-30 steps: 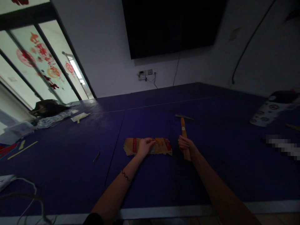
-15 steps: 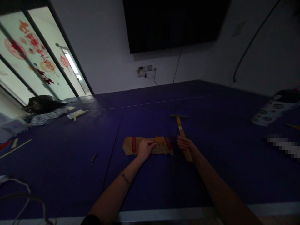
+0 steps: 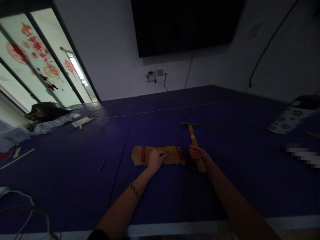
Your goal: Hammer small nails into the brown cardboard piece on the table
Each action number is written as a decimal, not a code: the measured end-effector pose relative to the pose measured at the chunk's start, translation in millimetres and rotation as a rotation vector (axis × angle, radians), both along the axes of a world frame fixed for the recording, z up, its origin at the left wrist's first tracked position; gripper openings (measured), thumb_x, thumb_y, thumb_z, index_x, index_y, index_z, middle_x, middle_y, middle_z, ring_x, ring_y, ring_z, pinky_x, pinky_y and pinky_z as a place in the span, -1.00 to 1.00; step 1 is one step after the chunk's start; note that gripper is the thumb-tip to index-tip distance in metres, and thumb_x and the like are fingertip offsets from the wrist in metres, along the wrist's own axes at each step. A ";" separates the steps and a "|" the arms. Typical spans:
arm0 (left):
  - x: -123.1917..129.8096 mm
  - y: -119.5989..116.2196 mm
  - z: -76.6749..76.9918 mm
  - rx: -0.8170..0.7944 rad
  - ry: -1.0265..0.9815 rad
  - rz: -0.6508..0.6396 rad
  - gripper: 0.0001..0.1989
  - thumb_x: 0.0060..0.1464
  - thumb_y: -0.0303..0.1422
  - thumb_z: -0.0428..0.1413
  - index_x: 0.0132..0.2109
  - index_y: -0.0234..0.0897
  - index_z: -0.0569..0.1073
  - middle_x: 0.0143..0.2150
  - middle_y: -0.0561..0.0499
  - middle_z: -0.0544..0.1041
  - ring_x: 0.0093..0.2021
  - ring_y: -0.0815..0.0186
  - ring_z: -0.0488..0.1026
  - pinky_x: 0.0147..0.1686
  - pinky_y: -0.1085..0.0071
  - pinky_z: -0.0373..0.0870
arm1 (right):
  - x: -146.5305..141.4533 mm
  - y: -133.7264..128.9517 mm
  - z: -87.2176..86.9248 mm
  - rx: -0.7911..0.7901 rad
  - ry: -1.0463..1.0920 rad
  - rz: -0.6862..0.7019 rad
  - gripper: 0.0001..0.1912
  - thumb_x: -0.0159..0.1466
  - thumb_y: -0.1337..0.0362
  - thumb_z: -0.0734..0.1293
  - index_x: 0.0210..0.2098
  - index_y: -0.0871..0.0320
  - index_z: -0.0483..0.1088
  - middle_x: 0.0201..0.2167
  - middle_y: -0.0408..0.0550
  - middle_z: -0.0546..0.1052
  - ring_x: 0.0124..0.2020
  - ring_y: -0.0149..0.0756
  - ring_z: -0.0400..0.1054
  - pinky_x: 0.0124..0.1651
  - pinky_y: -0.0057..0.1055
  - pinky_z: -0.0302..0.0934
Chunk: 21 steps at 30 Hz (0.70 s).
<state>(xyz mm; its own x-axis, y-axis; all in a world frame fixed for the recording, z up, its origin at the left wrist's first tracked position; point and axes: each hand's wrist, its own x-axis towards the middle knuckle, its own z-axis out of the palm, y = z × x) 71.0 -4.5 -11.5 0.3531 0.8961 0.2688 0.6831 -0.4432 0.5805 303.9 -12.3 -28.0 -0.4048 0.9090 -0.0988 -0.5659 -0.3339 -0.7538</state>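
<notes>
The torn piece of corrugated cardboard (image 3: 138, 155), printed with red bands and an orange patch, lies flat on the dark blue-purple tabletop (image 3: 232, 143). The left hand (image 3: 156, 159) rests over its middle, thumb and fingers drawn together in a pinch; whether anything is between them is too small to tell. Just to the right of the cardboard, the right hand (image 3: 197, 155) is closed around the wooden handle of a hammer (image 3: 191, 131), whose narrow metal head points away from the person, beyond the fist.

Left of the cardboard, across a dark seam in the tabletop, lies a thin, slender tool, perhaps tweezers (image 3: 101, 166). Farther left are a pale yellow strip (image 3: 18, 158) and, nearer the person, a white cable (image 3: 25, 194). Beyond the cardboard to the far left, a black plastic bag (image 3: 44, 111) sits near a small white packet (image 3: 82, 122). Well to the right of the cardboard stands a white patterned cylinder (image 3: 283, 120) with a dark top, tilted in the view.

Behind the cardboard, past the table's far edge, a pale wall carries sockets with plugged-in cords (image 3: 158, 74) below a large black television (image 3: 185, 26). To the left of these, glass door panels (image 3: 37, 60) bear red and orange decorations.
</notes>
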 end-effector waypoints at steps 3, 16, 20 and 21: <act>-0.5 2.7 -2.9 -0.008 -0.010 -0.002 -0.85 -0.03 -0.31 0.08 -0.38 -0.24 0.53 -0.37 0.02 0.54 -0.30 0.32 0.41 -0.25 0.44 0.25 | -0.7 1.7 3.1 -0.005 -0.034 0.002 -0.56 0.16 0.28 0.20 -0.69 0.14 -0.15 -0.83 -0.40 -0.12 -0.84 -0.63 -0.37 -0.84 -0.75 -0.21; 3.1 1.4 -4.6 0.019 -0.025 -0.036 -0.86 -0.06 -0.30 0.11 -0.37 -0.22 0.53 -0.38 0.00 0.54 -0.29 0.29 0.42 -0.22 0.41 0.26 | -58.7 -112.0 69.5 -0.110 -0.517 -0.142 -0.66 -0.05 0.06 0.31 -0.61 0.10 0.06 -0.82 -0.37 0.10 -0.86 -0.59 -0.10 -0.86 -0.60 -0.10; 3.1 3.8 -8.1 0.012 -0.059 -0.014 -0.86 -0.09 -0.29 0.12 -0.39 -0.23 0.54 -0.39 -0.01 0.53 -0.29 0.30 0.41 -0.24 0.42 0.27 | -89.9 -154.2 85.1 -0.142 -0.680 -0.149 -0.64 -0.08 0.00 0.28 -0.62 0.11 0.08 -0.82 -0.34 0.13 -0.86 -0.59 -0.08 -0.86 -0.60 -0.16; 3.1 4.4 -8.5 0.009 -0.062 -0.012 -0.86 -0.09 -0.29 0.12 -0.39 -0.23 0.54 -0.39 -0.01 0.53 -0.30 0.30 0.41 -0.25 0.42 0.27 | -94.2 -157.8 86.0 -0.126 -0.713 -0.145 -0.66 -0.07 0.01 0.28 -0.63 0.11 0.09 -0.82 -0.33 0.14 -0.86 -0.58 -0.07 -0.86 -0.59 -0.16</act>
<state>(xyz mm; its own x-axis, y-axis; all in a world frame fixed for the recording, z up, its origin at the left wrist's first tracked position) 74.1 -0.1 -20.1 0.3467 0.8894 0.2980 0.6405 -0.4566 0.6175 209.7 -170.1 58.0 -0.0802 0.9130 -0.4001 0.0026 -0.4012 -0.9160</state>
